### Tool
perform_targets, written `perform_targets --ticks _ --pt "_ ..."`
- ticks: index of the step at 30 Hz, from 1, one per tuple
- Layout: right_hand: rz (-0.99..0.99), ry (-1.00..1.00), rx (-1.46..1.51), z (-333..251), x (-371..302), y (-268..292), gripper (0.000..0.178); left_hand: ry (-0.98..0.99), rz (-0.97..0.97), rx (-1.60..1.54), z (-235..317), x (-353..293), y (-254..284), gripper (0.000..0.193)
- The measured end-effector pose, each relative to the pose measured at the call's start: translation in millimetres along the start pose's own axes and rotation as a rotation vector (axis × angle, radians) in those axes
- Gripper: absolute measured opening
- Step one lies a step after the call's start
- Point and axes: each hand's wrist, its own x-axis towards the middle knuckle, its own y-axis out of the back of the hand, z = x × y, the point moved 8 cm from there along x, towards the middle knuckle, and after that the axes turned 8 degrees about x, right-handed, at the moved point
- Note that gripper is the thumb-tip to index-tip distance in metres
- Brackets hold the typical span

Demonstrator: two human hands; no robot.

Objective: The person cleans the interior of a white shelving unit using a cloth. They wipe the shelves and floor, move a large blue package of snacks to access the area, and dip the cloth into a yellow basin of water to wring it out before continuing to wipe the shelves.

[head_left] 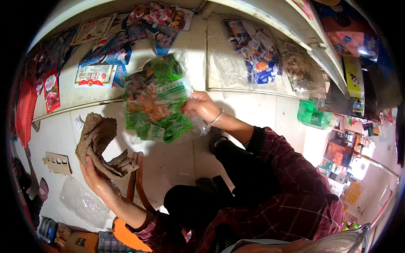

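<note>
Right hand (202, 107): fingers closed on the right side of a clear bag of green packets (156, 101), a bunched fold of the film in the grip. Bracelet (217, 117) on that wrist. In view the bag overlaps the front edge of a white shelf (198, 39), upper part over the shelf surface, lower part over the pale floor (261, 109); whether it touches the shelf, cannot tell. Left hand (98, 180): holding a rumpled brown cloth (95, 137), grip narrow around its lower part, some fingers hidden behind the folds; cloth held out in front of the shelf's front edge, left of the bag and apart from it. On the shelf, left of the bag: a loose spread of blue packets (112, 51), a white-and-red packet (93, 76) near the front edge, a red packet (52, 90) toward the left end, reaching the front edge. Red basket (26, 114) beyond that end. Right part of the shelf: a clear bag with blue packets (263, 65), beside it a clear bag with brownish contents (301, 69). Green see-through bottle (313, 114) below the right front edge. On the floor, lower left: crumpled clear plastic (82, 201) and a holed piece of card (58, 163).
</note>
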Motion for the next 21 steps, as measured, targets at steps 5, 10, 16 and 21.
perform_targets --ticks 5,10,16,21 --pt "0.168 0.29 -0.599 -85 -5 92 0.012 -0.018 0.043 -0.003 9 2 11 0.048" --pt "0.836 0.491 -1.105 -198 -38 263 0.019 0.002 0.021 0.015 -1 8 17 0.048" --pt "0.994 0.253 -1.628 -214 -3 319 0.04 0.0 0.048 0.028 0 11 24 0.049" --pt "0.924 0.534 -1.796 -236 1 333 0.058 0.037 0.044 0.084 -8 7 8 0.047"
